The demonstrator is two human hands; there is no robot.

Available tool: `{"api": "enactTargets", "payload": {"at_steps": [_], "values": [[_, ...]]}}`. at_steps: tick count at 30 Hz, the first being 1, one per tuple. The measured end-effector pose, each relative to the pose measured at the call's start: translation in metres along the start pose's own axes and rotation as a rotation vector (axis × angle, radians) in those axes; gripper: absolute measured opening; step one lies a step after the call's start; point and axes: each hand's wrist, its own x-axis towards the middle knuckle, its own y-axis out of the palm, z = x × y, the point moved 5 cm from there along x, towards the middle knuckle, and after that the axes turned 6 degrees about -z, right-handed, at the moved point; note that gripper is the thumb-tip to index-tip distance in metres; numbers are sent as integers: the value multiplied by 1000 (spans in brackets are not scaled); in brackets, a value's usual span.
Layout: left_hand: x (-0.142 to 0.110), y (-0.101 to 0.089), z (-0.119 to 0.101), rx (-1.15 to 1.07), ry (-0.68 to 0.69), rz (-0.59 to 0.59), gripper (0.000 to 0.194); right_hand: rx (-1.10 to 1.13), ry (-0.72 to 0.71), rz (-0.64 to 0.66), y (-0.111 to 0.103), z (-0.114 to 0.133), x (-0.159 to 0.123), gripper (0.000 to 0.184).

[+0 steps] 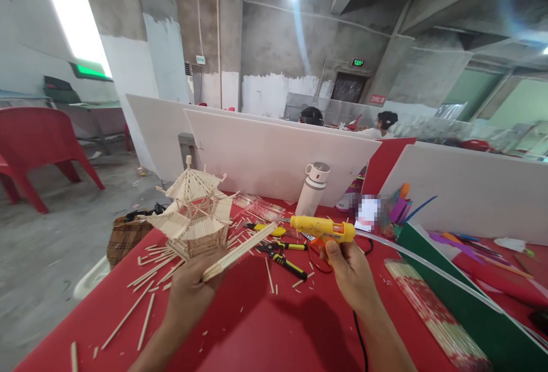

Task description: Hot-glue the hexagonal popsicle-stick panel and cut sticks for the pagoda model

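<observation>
My left hand [194, 280] is closed around one end of a small bundle of wooden sticks [242, 251], which slants up to the right over the table. In my right hand [349, 269] is a yellow hot glue gun [319, 228], its nozzle pointing left near the far end of the sticks. A long clear glue stick [411, 254] trails from its back. Just behind my left hand stands a pagoda model [199, 212] built of wooden sticks. Beneath the sticks lie yellow-black pliers [287, 263] and a yellow utility knife [268, 229].
Loose sticks [145, 320] are scattered over the red table [257, 332]. A white bottle [312, 189] stands by the white partition [274, 144]. At right, a packet of sticks [432, 309] lies beside a green board [466, 298]. A red chair [38, 138] is at left; people sit beyond the partition.
</observation>
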Motion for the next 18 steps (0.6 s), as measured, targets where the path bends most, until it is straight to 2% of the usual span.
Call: {"api": "enactTargets", "payload": {"at_steps": [4, 8, 13, 18], "values": [[-6, 1, -11, 85, 332, -86, 26, -11, 5, -37, -14, 1, 1, 49], [-19, 8, -20, 199, 606, -94, 37, -54, 4, -47, -27, 12, 4, 49], [-36, 19, -29, 286, 729, -68, 34, -294, -45, -49, -46, 19, 2, 44], [-42, 27, -32, 229, 785, -18, 34, -540, -28, -83, -65, 11, -4, 54]]}}
